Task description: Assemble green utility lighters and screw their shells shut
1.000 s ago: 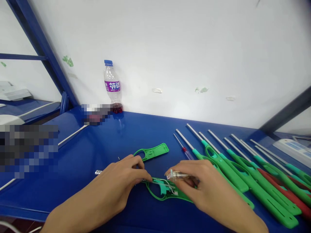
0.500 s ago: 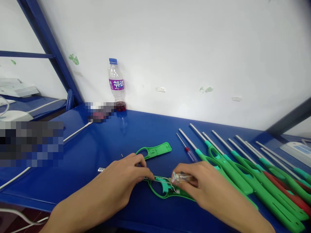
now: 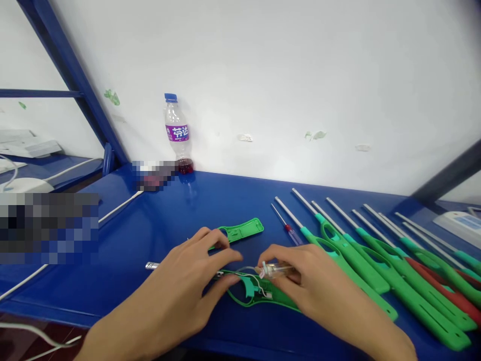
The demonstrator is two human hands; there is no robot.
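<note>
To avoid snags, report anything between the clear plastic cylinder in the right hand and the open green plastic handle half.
Possible obstacle: a thin white wire looping across the open green plastic handle half near the clear plastic cylinder; the right hand hides the rest.

Scuffed white wall (image 3: 270,75) behind a glossy blue tabletop (image 3: 221,195), blue side frame (image 3: 69,65).

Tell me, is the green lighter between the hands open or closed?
Open. The lighter has its white wire and teal trigger showing, and a separate green cover lies farther back.
</note>
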